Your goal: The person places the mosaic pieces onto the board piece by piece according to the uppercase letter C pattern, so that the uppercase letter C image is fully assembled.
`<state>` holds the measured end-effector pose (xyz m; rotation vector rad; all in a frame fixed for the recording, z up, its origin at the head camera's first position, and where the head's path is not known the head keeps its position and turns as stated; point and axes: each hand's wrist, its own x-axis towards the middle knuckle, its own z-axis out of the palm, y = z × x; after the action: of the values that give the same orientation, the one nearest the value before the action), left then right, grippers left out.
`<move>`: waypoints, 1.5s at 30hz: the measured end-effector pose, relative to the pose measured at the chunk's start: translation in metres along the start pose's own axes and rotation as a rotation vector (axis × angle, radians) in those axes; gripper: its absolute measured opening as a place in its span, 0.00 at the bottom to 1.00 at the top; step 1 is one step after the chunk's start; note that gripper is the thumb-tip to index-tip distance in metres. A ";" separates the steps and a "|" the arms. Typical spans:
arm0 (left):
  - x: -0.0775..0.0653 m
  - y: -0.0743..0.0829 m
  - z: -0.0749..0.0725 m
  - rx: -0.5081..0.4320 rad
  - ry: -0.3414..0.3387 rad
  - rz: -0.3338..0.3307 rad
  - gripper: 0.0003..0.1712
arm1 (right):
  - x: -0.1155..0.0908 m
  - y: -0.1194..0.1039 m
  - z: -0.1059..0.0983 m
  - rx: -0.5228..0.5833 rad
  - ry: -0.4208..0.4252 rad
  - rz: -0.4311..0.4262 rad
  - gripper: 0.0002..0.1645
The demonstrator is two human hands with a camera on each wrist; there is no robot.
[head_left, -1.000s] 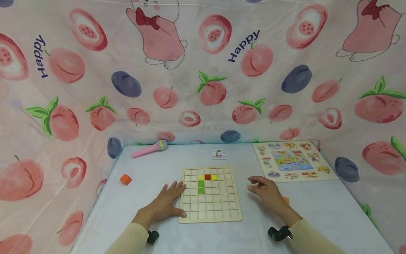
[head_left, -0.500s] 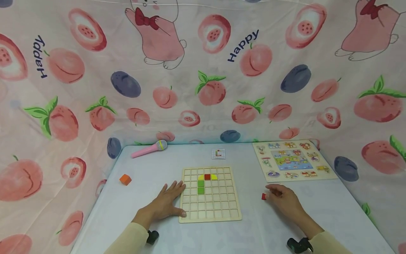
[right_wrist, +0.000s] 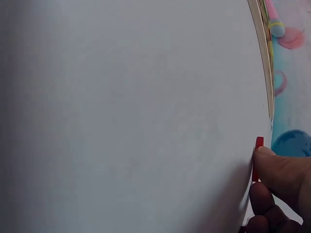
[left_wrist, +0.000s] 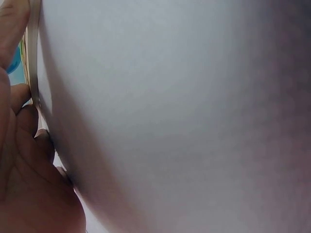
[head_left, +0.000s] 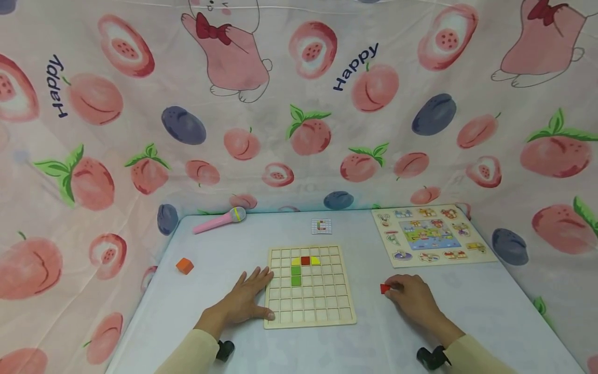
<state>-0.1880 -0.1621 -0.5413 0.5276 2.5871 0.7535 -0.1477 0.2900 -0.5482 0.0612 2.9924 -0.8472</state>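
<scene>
My right hand point(head_left: 413, 298) pinches a small red tile point(head_left: 385, 289) between thumb and fingers, to the right of the wooden grid board point(head_left: 322, 306). The right wrist view shows this red tile point(right_wrist: 259, 142) edge-on at the thumb tip. With fingers spread, my left hand point(head_left: 245, 298) rests at the board's left edge, its thumb on the near left corner. On the grid, a red tile point(head_left: 306, 261) lies between two yellow tiles point(head_left: 315, 261), and two green tiles point(head_left: 296, 281) run down from the left yellow one.
A small card with a coloured grid pattern point(head_left: 322, 226) lies behind the board. Farther left are a pink toy microphone point(head_left: 219, 222) and an orange cube point(head_left: 185, 266). A picture puzzle board point(head_left: 434, 236) lies at the back right. A patterned cloth point(head_left: 280, 104) hangs behind the table.
My right hand has moved right, away from the board, and picked up a red tile. Over the last half second it shifts slightly left. My left hand stays put.
</scene>
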 end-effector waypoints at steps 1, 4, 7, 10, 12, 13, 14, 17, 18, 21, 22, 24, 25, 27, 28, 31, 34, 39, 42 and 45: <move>0.000 0.000 0.000 0.001 -0.001 -0.003 0.67 | 0.001 -0.003 0.001 0.008 0.000 -0.002 0.14; 0.000 -0.002 0.001 0.003 -0.002 -0.008 0.67 | 0.005 -0.012 0.006 0.036 -0.002 -0.002 0.16; 0.001 -0.002 0.001 0.000 -0.007 -0.006 0.67 | 0.007 -0.019 0.010 0.059 -0.006 0.012 0.19; 0.001 -0.002 0.001 0.002 -0.013 -0.001 0.67 | 0.007 -0.021 0.014 0.060 -0.011 0.022 0.20; 0.001 -0.002 0.000 -0.002 -0.011 0.001 0.67 | 0.008 -0.021 0.016 0.057 -0.010 0.022 0.17; 0.000 -0.001 0.000 -0.001 -0.010 0.001 0.67 | 0.008 -0.020 0.016 0.062 -0.009 0.022 0.15; 0.000 -0.001 0.000 -0.001 -0.008 0.000 0.67 | 0.008 -0.020 0.016 0.071 -0.010 0.024 0.13; 0.000 0.001 -0.001 -0.001 0.001 0.001 0.66 | 0.009 -0.018 0.016 0.097 -0.016 0.030 0.10; 0.000 0.001 -0.001 0.001 0.002 0.000 0.66 | 0.008 -0.017 0.017 0.105 -0.018 0.027 0.10; 0.000 0.001 0.000 0.001 0.004 0.000 0.66 | 0.008 -0.015 0.018 0.126 -0.024 0.007 0.14; 0.001 0.001 0.000 0.000 0.006 -0.002 0.66 | 0.007 -0.014 0.018 0.132 -0.027 0.001 0.16; 0.000 0.001 0.000 0.000 0.007 -0.004 0.66 | 0.007 -0.014 0.018 0.142 -0.032 -0.010 0.18; 0.000 0.001 0.000 0.002 0.008 -0.004 0.66 | 0.007 -0.014 0.018 0.145 -0.038 -0.009 0.19; 0.000 0.000 0.000 0.007 0.011 -0.005 0.66 | 0.008 -0.014 0.017 0.150 -0.047 -0.007 0.17; 0.000 0.000 0.000 0.010 0.013 -0.003 0.66 | 0.008 -0.015 0.017 0.150 -0.049 -0.002 0.16; 0.001 0.000 0.001 0.012 0.013 -0.003 0.66 | 0.008 -0.015 0.018 0.151 -0.049 0.013 0.16; 0.001 0.000 0.001 0.007 0.012 -0.008 0.66 | 0.007 -0.017 0.017 0.157 -0.040 0.018 0.18; 0.000 0.000 0.000 0.006 0.015 -0.010 0.66 | 0.008 -0.018 0.017 0.152 -0.031 0.013 0.16; 0.000 0.000 0.000 0.004 0.016 -0.005 0.66 | 0.008 -0.020 0.017 0.177 -0.029 0.018 0.16; 0.001 -0.001 0.001 0.005 0.015 0.003 0.66 | 0.010 -0.022 0.017 0.220 -0.009 0.039 0.18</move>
<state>-0.1883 -0.1624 -0.5429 0.5299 2.6032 0.7555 -0.1580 0.2623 -0.5515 0.1196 2.8659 -1.1649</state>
